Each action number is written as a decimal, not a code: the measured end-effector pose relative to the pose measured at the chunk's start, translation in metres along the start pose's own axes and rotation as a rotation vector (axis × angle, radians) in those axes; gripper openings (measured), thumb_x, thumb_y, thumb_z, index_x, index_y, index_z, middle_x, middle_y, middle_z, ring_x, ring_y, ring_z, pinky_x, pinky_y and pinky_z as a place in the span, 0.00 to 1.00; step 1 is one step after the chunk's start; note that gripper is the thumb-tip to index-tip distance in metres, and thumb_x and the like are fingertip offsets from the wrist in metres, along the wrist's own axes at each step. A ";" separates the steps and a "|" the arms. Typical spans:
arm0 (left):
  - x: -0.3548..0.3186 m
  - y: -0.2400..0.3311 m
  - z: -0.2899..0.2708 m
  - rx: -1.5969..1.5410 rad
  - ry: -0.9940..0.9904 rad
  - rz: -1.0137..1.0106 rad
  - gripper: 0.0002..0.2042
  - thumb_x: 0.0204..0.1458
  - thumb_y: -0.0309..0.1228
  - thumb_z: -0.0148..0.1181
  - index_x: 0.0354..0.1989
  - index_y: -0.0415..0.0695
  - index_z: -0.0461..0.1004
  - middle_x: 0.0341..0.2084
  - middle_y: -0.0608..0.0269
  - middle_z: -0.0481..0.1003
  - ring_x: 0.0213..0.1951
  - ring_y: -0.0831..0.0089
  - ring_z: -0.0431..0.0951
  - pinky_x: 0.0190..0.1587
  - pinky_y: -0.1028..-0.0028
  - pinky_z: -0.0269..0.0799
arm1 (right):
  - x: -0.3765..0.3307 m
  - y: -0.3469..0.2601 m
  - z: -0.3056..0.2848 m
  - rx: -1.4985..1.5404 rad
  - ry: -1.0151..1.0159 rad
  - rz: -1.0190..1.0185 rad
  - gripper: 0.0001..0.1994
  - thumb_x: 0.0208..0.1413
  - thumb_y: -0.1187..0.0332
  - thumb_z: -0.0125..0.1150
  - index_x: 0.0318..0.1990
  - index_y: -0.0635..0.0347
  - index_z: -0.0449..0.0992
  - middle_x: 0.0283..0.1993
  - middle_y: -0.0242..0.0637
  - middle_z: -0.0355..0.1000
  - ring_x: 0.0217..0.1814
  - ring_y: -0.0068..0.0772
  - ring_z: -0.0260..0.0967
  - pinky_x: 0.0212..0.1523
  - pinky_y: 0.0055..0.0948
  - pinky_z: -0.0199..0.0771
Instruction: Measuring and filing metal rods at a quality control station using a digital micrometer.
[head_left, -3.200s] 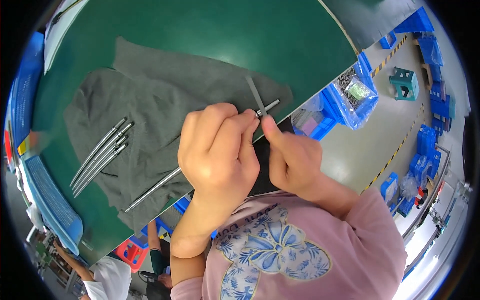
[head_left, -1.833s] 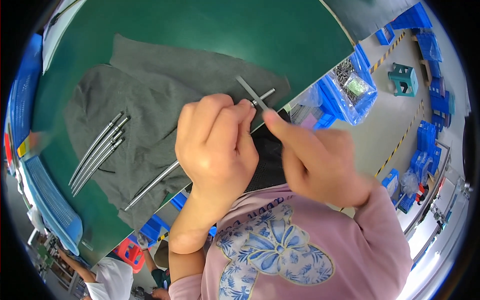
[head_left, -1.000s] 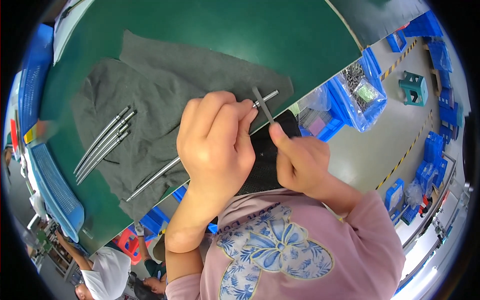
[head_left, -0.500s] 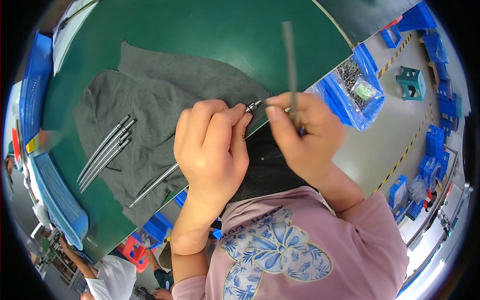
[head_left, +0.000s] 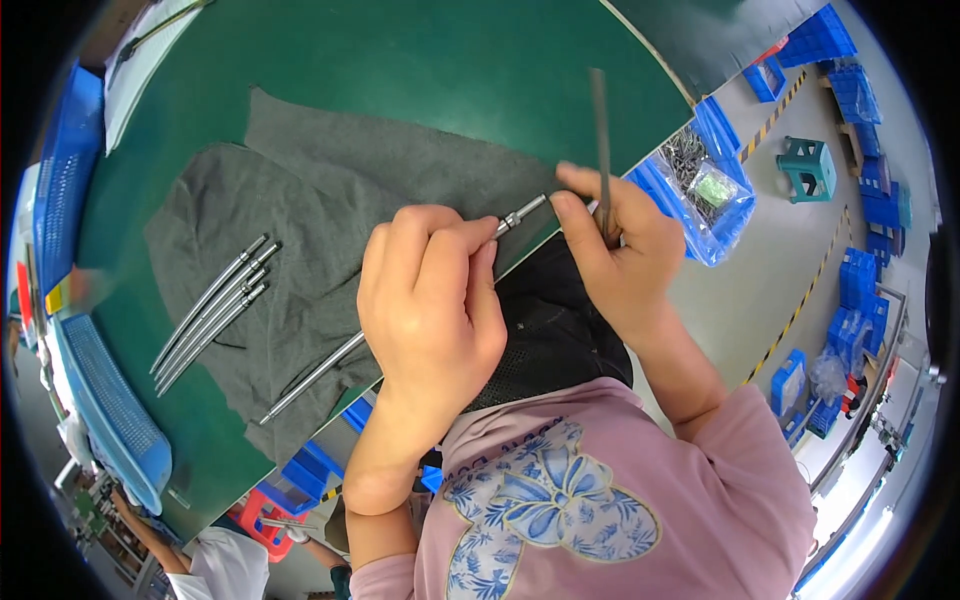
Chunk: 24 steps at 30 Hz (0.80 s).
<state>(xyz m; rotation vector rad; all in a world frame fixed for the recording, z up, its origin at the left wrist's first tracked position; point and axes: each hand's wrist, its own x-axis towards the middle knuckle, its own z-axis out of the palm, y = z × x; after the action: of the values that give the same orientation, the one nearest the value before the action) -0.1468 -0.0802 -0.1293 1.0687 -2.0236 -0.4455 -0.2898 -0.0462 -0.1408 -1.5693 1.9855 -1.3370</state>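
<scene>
My left hand (head_left: pixel 425 295) is closed round a long silver metal rod (head_left: pixel 318 376), which slants from lower left to upper right. The rod's stepped end pokes out past my thumb and forefinger, with a slim bright pin (head_left: pixel 532 207) at its tip. Just right of that tip, my right hand (head_left: pixel 630 255) has its fingers curled round a thin dark-grey bar (head_left: pixel 601 130) that stands up above them. Its thumb and forefinger are parted near the pin. Several similar metal rods (head_left: pixel 215 310) lie side by side on a dark-grey cloth (head_left: pixel 340 150), left of my left hand.
The cloth covers part of a green table (head_left: pixel 420 50). Beyond the table's right edge sits a blue bin (head_left: pixel 735 215) of small metal parts. Blue baskets (head_left: pixel 115 410) line the left side. A green stool (head_left: pixel 808 170) stands on the floor; another person's arm (head_left: pixel 150 535) shows lower left.
My right hand and the dark bar have shifted slightly right. A slim pin now extends from the rod's tip, where only the short stepped end showed before.
</scene>
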 end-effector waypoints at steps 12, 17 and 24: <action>-0.003 -0.003 0.002 0.061 0.025 0.026 0.09 0.33 0.17 0.57 0.26 0.40 0.70 0.23 0.62 0.66 0.23 0.66 0.64 0.25 0.72 0.60 | -0.011 -0.001 0.018 -0.053 -0.037 -0.332 0.07 0.38 0.72 0.62 0.29 0.59 0.77 0.12 0.32 0.63 0.11 0.24 0.58 0.13 0.21 0.56; -0.004 -0.001 -0.003 0.062 -0.011 0.005 0.09 0.33 0.17 0.56 0.26 0.40 0.70 0.23 0.62 0.66 0.24 0.66 0.64 0.25 0.72 0.60 | -0.003 0.006 0.008 -0.124 -0.012 -0.317 0.10 0.38 0.71 0.63 0.33 0.60 0.76 0.12 0.33 0.62 0.11 0.24 0.60 0.13 0.20 0.57; -0.012 0.002 -0.003 0.052 0.002 0.018 0.09 0.32 0.17 0.58 0.26 0.40 0.71 0.21 0.63 0.65 0.22 0.68 0.64 0.24 0.73 0.59 | -0.025 -0.006 -0.020 0.252 -0.187 0.005 0.10 0.47 0.76 0.54 0.39 0.62 0.70 0.17 0.32 0.65 0.14 0.21 0.61 0.15 0.19 0.58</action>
<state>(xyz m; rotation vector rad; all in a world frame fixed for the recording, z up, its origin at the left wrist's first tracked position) -0.1414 -0.0692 -0.1318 1.0808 -2.0511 -0.3845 -0.2905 -0.0148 -0.1329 -1.5088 1.6398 -1.3265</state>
